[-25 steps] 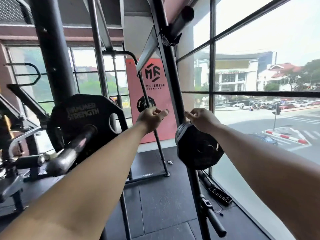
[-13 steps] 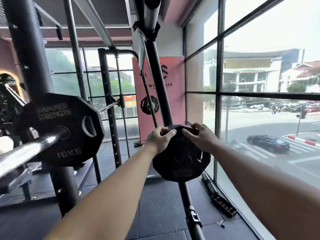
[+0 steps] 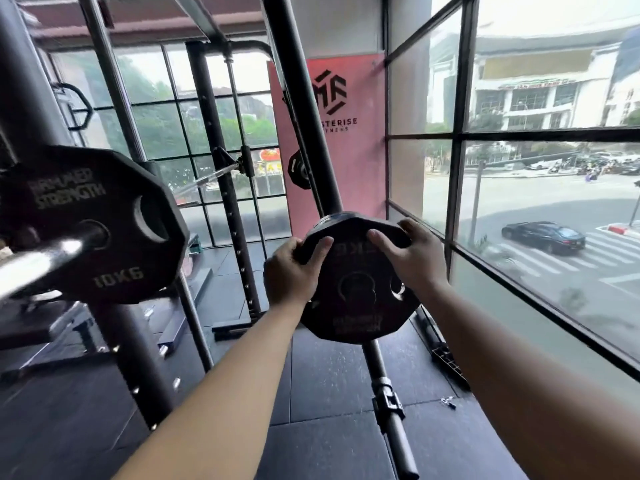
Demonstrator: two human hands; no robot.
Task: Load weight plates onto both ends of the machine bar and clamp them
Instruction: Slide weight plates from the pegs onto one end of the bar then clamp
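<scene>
Head view: The large weight plate (image 3: pixel 100 223) on the left carries raised letters reading "HAMMER STRENGTH" across its top and "10KG" near its lower edge. It sits on the chrome machine bar (image 3: pixel 38 263), whose bare end points toward the camera.

At centre, both hands hold a small weight plate (image 3: pixel 358 289) by its upper rim, in front of a slanted black post (image 3: pixel 304 109). The left hand (image 3: pixel 292 271) grips the rim's left side, thumb laid on the face and fingers curled behind the edge. The right hand (image 3: pixel 414 258) clasps the right side, fingers spread and hooked over the rim. Between the hands an upside-down marking appears to read "5KG". The writing along the plate's lower edge is too blurred to read. Whether the plate hangs on a peg of the post cannot be told.

Behind the post stands a pink banner (image 3: pixel 349 140) with an angular black logo, and below it the letters "STERISE" and a smaller line, partly hidden, ending in "NESS". A further dark plate (image 3: pixel 298 169) hangs beside the banner's left edge. Through the window (image 3: pixel 460 133) on the right, a black car (image 3: pixel 543 236) is on the street.
</scene>
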